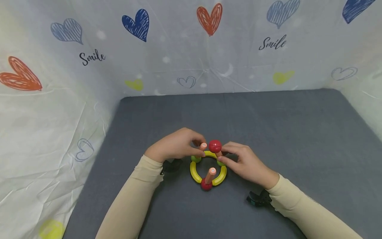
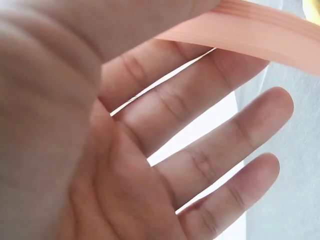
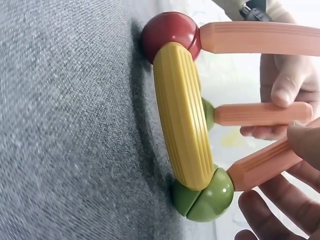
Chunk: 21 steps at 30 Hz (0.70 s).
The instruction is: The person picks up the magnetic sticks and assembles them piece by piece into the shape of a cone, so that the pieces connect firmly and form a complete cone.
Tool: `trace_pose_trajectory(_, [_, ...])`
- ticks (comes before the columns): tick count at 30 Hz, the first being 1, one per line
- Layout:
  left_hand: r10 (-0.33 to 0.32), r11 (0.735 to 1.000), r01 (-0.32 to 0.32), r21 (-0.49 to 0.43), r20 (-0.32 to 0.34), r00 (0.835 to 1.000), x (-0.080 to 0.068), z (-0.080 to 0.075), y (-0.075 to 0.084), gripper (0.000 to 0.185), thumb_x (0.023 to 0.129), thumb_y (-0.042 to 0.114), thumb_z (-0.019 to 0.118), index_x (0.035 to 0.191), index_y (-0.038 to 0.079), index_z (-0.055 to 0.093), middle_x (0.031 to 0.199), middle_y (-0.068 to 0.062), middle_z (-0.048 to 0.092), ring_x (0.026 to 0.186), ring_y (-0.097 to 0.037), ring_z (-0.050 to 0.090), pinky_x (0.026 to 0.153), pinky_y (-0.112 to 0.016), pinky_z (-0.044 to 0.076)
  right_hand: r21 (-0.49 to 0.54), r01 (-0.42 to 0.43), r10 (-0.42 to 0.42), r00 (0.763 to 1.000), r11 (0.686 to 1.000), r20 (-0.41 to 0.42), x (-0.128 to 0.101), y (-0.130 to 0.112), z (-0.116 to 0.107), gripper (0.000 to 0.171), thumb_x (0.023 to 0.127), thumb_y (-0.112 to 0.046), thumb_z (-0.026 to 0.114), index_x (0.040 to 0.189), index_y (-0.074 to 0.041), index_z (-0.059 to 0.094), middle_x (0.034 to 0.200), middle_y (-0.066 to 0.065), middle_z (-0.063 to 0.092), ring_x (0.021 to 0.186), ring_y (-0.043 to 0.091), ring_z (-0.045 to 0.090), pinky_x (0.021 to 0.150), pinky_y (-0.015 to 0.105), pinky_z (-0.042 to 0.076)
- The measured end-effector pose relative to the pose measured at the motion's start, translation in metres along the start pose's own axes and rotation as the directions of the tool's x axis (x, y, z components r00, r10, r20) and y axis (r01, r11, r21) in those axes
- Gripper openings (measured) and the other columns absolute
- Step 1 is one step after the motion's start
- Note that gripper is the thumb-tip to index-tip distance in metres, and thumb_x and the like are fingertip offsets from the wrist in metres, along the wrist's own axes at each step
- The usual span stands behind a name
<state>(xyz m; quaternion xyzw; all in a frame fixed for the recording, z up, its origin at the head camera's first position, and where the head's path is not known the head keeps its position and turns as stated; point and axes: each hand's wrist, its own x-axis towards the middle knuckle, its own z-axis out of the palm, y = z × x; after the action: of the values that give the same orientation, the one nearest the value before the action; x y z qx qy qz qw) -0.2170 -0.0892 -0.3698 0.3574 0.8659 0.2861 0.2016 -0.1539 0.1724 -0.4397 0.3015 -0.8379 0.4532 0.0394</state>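
A ring of curved yellow sticks (image 1: 194, 173) and ball joints lies on the dark cloth, with orange rods standing up from it. My left hand (image 1: 176, 144) pinches the left orange rod (image 3: 250, 114) between thumb and fingers; its other fingers are spread. With the thumb and fingers of my right hand (image 1: 247, 162), I grip the right orange rod (image 3: 265, 165), which rises from a green ball (image 3: 205, 196). A red ball (image 1: 215, 146) sits on that rod's top. The front orange rod (image 1: 210, 175) leans from another red ball (image 1: 206, 185), untouched.
Grey cloth (image 1: 268, 119) covers the table around the ring. A white curtain (image 1: 167, 63) printed with hearts hangs behind and at both sides. Dark wrist devices (image 1: 259, 198) are strapped on both arms.
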Motion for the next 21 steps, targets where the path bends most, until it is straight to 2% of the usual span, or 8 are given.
trace_pose_trajectory(5, [0.025,1.0,-0.025,0.015,-0.001,1.0,0.003,0.005,0.001,0.014,0.09,0.024,0.087,0.091,0.024,0.073,0.09,0.015,0.071,0.096,-0.008,0.066,0.091,-0.035,0.057,0.006,-0.001,0.001,1.0,1.0,0.01,0.002,0.0,0.003,0.021,0.095,-0.011,0.079,0.116,-0.012,0.078,0.107,-0.011,0.072,0.1,0.008,0.066,0.085,0.04,0.059])
trace_pose_trajectory(11, [0.033,0.999,-0.033,0.021,0.008,0.999,0.003,0.006,0.001,0.014,0.089,0.024,0.087,0.1,0.023,0.078,0.091,0.017,0.072,0.095,-0.007,0.066,0.085,-0.03,0.056,0.015,-0.013,0.012,0.999,1.0,0.03,0.005,-0.002,0.007,0.025,0.097,-0.014,0.078,0.122,-0.013,0.077,0.111,-0.009,0.072,0.103,0.008,0.068,0.085,0.041,0.059])
trace_pose_trajectory(15, [0.032,0.999,-0.033,0.014,0.03,0.999,0.003,0.005,0.003,0.014,0.09,0.023,0.086,0.102,0.021,0.078,0.09,0.016,0.072,0.096,-0.008,0.066,0.087,-0.031,0.056,0.007,-0.024,0.024,1.0,1.0,0.02,0.004,-0.001,0.008,0.023,0.097,-0.015,0.078,0.12,-0.012,0.078,0.11,-0.008,0.072,0.103,0.009,0.068,0.084,0.04,0.059])
trace_pose_trajectory(18, [-0.021,0.999,0.019,0.028,0.046,0.999,0.002,0.004,0.007,0.024,0.09,0.024,0.086,0.111,0.019,0.077,0.101,0.01,0.074,0.103,-0.013,0.067,0.09,-0.035,0.056,-0.003,-0.033,0.034,0.999,0.999,0.016,0.002,0.0,0.007,0.023,0.097,-0.016,0.078,0.12,-0.012,0.078,0.11,-0.009,0.072,0.103,0.008,0.068,0.085,0.04,0.06])
trace_pose_trajectory(21, [-0.093,0.991,0.09,0.098,0.025,0.995,-0.003,0.001,0.015,0.039,0.09,0.029,0.086,0.125,0.017,0.073,0.12,0.003,0.072,0.111,-0.019,0.066,0.096,-0.039,0.055,-0.011,-0.033,0.033,0.999,0.999,0.009,0.001,0.002,0.006,0.023,0.097,-0.016,0.078,0.119,-0.012,0.078,0.11,-0.009,0.072,0.102,0.008,0.068,0.087,0.041,0.06])
